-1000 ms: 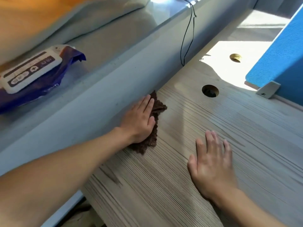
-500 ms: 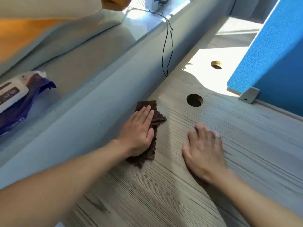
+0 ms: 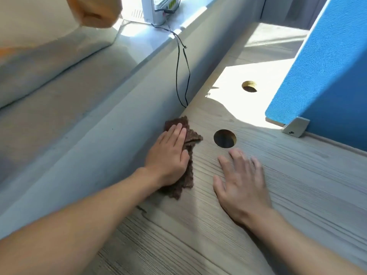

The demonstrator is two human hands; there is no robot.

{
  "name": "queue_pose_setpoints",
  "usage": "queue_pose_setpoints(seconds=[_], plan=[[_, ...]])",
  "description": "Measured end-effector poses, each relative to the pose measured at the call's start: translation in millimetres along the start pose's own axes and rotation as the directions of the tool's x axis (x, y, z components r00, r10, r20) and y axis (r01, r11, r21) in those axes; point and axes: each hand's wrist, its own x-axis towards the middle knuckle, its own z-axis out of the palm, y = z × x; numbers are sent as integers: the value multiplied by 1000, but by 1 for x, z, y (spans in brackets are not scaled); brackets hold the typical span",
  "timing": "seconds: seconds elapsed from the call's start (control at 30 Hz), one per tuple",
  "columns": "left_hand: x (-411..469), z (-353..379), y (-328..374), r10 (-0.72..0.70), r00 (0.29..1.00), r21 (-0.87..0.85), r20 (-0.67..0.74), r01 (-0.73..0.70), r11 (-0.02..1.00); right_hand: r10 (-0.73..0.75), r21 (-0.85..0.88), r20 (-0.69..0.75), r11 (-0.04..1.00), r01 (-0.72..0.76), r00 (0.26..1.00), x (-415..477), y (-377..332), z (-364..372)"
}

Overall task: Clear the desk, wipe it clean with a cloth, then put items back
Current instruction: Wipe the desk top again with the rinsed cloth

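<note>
A brown cloth (image 3: 189,135) lies on the pale wood-grain desk (image 3: 297,185), right against the grey wall at the desk's left edge. My left hand (image 3: 168,155) presses flat on the cloth with straight fingers; the cloth sticks out beyond the fingertips and below the wrist. My right hand (image 3: 241,181) rests flat on the bare desk to the right of the cloth, fingers spread, just below a round cable hole (image 3: 224,138).
A second cable hole (image 3: 249,86) sits farther back in a sunlit patch. A blue partition (image 3: 327,66) with a grey bracket (image 3: 296,127) bounds the desk on the right. A black cable (image 3: 181,72) hangs from a white device (image 3: 156,8) on the sill.
My left hand has slid the cloth forward along the wall toward the cable hole. My right hand has moved forward with it. The wipes pack has left the view at the left.
</note>
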Motion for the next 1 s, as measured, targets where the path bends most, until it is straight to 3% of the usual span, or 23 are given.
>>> queue_pose_setpoints(seconds=[0.1,0.17,0.3,0.4,0.67,0.9,1.0], plan=[[50,-2,0,-68,998,-37,-5,68,997,-12,0,34,1000,12,999,-2,-1,3],[44,0,4,-37,999,-7,-5,37,999,-6,-1,4,1000,6,1000,-1,0,4],[-38,5,26,256,966,38,11,-257,966,3,-18,0,1000,-3,1000,-1,-1,7],[-27,6,23,346,938,22,37,-347,938,-1,-29,-22,1000,0,1000,-1,-1,5],[142,-7,41,72,997,10,21,-73,997,-33,-64,-82,998,28,996,1,1,12],[54,4,23,313,949,38,-22,-312,949,-34,-38,-101,999,30,994,1,2,12],[83,-3,14,181,983,46,27,-182,982,-38,-48,-121,998,32,992,2,2,13]])
